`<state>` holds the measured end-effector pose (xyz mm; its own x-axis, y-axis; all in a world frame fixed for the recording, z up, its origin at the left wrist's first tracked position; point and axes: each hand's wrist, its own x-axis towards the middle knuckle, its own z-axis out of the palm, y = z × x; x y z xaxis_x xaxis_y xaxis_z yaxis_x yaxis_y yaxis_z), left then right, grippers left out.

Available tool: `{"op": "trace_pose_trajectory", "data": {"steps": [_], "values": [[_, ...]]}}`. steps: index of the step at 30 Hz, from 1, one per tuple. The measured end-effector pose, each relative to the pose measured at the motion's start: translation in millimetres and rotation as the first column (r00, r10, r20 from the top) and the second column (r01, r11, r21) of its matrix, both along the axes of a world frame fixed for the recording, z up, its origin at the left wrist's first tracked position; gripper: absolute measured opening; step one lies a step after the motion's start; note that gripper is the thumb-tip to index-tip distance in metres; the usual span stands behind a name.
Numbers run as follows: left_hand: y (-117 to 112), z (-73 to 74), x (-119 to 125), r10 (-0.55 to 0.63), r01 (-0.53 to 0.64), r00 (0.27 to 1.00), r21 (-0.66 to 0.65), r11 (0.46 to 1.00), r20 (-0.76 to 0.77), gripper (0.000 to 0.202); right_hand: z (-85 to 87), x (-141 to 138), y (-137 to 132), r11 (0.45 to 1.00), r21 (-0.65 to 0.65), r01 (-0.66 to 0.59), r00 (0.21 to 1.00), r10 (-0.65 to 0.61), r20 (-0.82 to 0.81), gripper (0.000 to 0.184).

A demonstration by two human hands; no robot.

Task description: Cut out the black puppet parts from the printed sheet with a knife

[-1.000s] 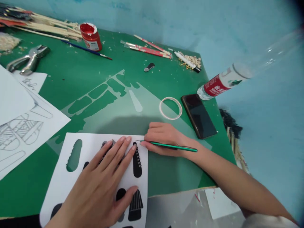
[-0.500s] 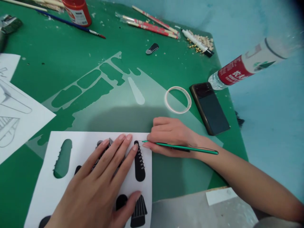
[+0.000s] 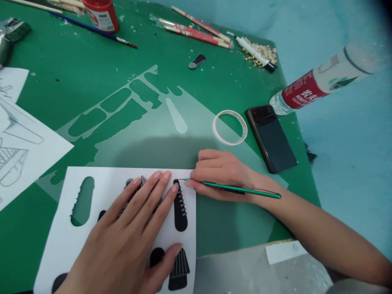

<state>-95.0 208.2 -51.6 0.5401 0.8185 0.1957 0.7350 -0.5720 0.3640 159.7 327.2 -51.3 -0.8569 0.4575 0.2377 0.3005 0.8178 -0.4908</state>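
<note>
Spread flat on a white printed sheet (image 3: 122,173), my left hand (image 3: 128,232) has its fingers stretched and its index fingertip at the top of a black sole-like shape (image 3: 180,210). Other black printed shapes lie partly hidden under that hand. Pinched in my right hand (image 3: 219,175) is a slim green craft knife (image 3: 251,191), its handle pointing right along the wrist. The fine tip touches or hovers just above the paper by the upper end of the black shape; I cannot tell which. A cut-out hole (image 3: 83,200) in the sheet shows the green below.
A translucent sheet (image 3: 134,139) with cut openings lies under the paper. Beyond my right hand are a tape ring (image 3: 214,126), a phone (image 3: 272,141) and a tilted-looking water bottle (image 3: 303,92). A small black cut-out (image 3: 197,61), wrapped chopsticks (image 3: 196,33) and a marker (image 3: 255,54) lie farther back.
The view has shifted slightly, so the whole scene sits a little higher. The knife tip has moved slightly left along the top of the black shape. My left hand stays in place.
</note>
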Motion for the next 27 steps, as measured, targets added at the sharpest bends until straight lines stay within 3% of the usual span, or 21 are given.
{"op": "trace_pose_trajectory", "data": {"steps": [8, 19, 27], "values": [[0, -1.6, 1, -0.021, 0.021, 1.0, 0.011, 1.0, -0.004, 0.078, 0.5, -1, -2, 0.999, 0.041, -0.011, 0.999, 0.013, -0.047, 0.037], [2, -1.5, 0, -0.037, 0.038, 0.999, 0.05, 0.998, -0.025, 0.081, 3.4, -13, -38, 0.96, -0.046, 0.275, 0.958, -0.278, -0.069, 0.033], [1, -1.9, 0, -0.033, 0.033, 0.999, 0.048, 0.998, -0.012, 0.08, -6.7, -12, -42, 0.956, -0.034, 0.292, 0.948, -0.294, -0.122, 0.034]]}}
